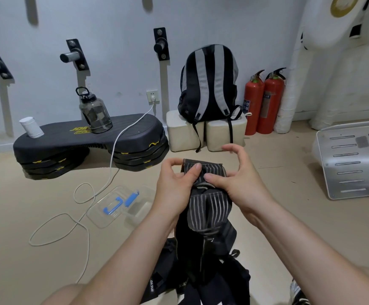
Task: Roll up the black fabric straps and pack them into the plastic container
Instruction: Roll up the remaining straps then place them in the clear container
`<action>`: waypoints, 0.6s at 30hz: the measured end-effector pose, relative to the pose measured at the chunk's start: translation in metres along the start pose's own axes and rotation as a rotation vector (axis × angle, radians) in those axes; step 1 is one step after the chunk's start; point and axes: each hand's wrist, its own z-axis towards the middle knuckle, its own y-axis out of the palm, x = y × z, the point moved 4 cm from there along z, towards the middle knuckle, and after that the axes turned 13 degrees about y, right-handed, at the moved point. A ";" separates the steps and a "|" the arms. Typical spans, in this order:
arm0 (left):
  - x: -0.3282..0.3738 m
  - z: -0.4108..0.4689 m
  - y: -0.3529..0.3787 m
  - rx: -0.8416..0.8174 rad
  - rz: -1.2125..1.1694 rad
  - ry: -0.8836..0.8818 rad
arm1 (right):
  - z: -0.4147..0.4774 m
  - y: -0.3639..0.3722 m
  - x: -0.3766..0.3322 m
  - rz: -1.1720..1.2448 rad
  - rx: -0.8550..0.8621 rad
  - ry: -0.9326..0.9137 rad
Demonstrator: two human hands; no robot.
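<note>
I hold a black fabric strap (207,208) with grey stripes up in front of me, its top end folded over. My left hand (174,186) pinches the folded end with thumb on top. My right hand (234,177) presses its thumb on the fold, the fingers curled above it. The strap's long tail hangs down to a heap of more black straps (201,280) on the floor between my forearms. The clear plastic container (122,205) with blue clips lies on the floor to the left of my left hand, apart from both hands.
A white cable (111,172) loops across the floor beside the container. Behind it stands a black step platform (86,139) with a water jug (94,111) and a white roll (31,127). A backpack (210,84), two fire extinguishers (264,102) and a white panel (353,159) line the far side.
</note>
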 end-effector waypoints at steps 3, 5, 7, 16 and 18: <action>0.016 0.000 -0.001 -0.316 -0.215 -0.048 | -0.002 -0.006 -0.006 0.077 -0.038 -0.035; 0.026 -0.005 -0.007 -0.575 -0.292 -0.083 | -0.001 -0.012 -0.008 0.117 -0.030 -0.031; 0.032 -0.011 -0.011 -0.763 -0.221 -0.015 | 0.000 -0.017 -0.009 0.164 -0.038 -0.030; 0.034 -0.013 -0.001 -0.562 0.134 0.235 | -0.001 -0.017 -0.011 0.189 -0.057 -0.056; 0.036 -0.012 -0.001 -0.519 0.088 0.239 | -0.002 -0.016 -0.011 0.163 -0.064 -0.066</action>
